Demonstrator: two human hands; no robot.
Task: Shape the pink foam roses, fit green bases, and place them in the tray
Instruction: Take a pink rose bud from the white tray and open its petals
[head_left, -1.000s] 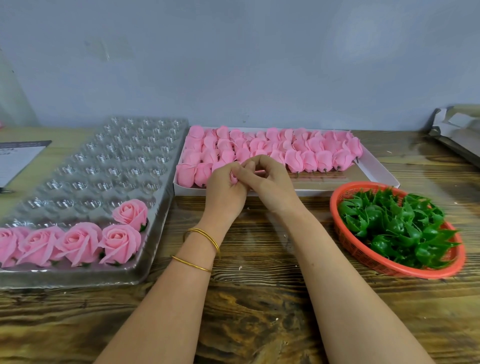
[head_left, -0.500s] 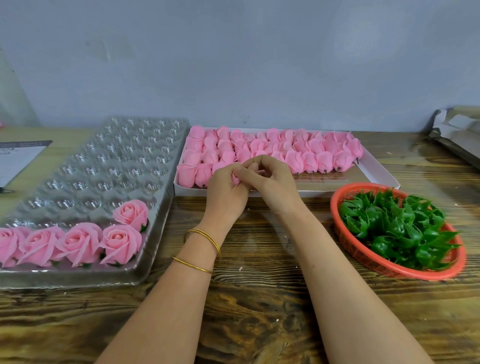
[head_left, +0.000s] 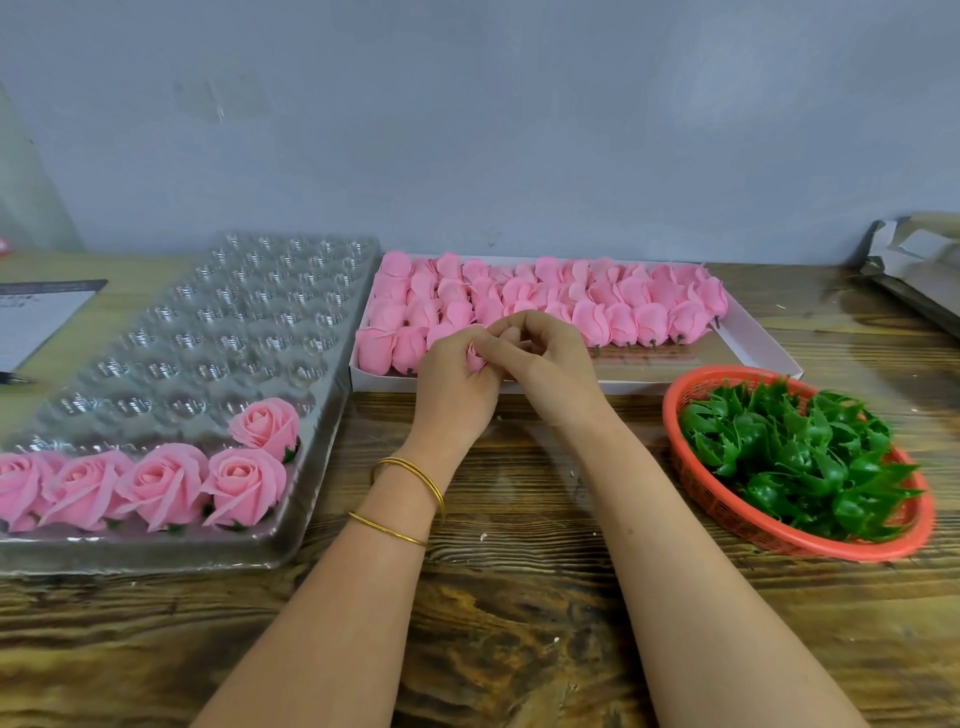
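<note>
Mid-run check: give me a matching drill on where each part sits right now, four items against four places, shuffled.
Things
1. opened roses
2. closed buds
3. green bases
4. bud being shaped

Places
a. orange basket, on the right
b. pinched between left hand and right hand
c. clear tray, near rows, on the left
d. white box, centre back

Pairs: 1-c, 2-d, 3-a, 4-b
</note>
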